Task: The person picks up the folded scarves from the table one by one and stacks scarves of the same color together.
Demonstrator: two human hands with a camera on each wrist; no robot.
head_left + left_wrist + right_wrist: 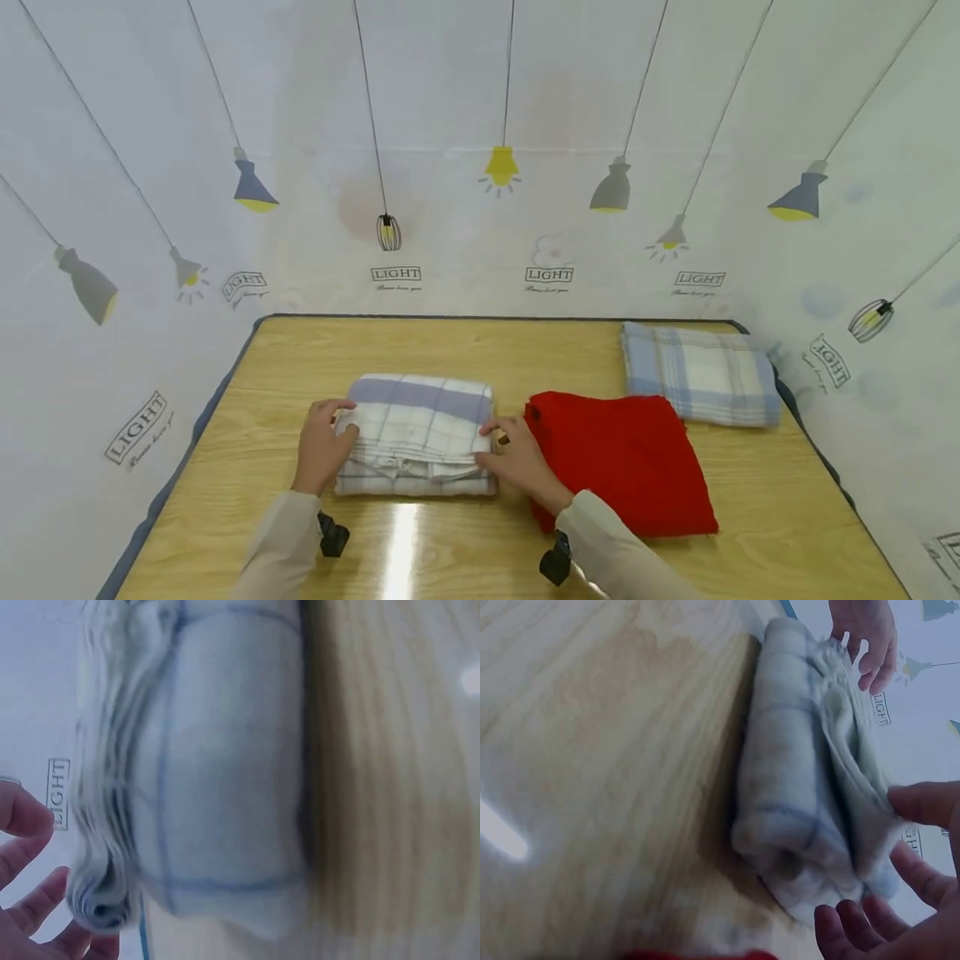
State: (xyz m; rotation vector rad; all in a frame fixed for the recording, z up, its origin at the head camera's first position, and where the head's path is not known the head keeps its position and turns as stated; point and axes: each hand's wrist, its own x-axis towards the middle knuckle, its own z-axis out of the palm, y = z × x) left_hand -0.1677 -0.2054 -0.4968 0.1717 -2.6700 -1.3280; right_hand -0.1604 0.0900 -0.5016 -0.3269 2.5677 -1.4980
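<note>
Folded white checked towel [417, 435] w/ a purple stripe lies mid-table [450, 550], just left of a folded red cloth [626, 462]; a blue plaid cloth [697, 372] sits at the far right corner. Left hand [321, 446] rests at the towel's left edge, right hand [517, 458] at its right edge. Fingers of both look loosely spread, touching the side folds rather than gripping, though wrist views are blurry.
</note>
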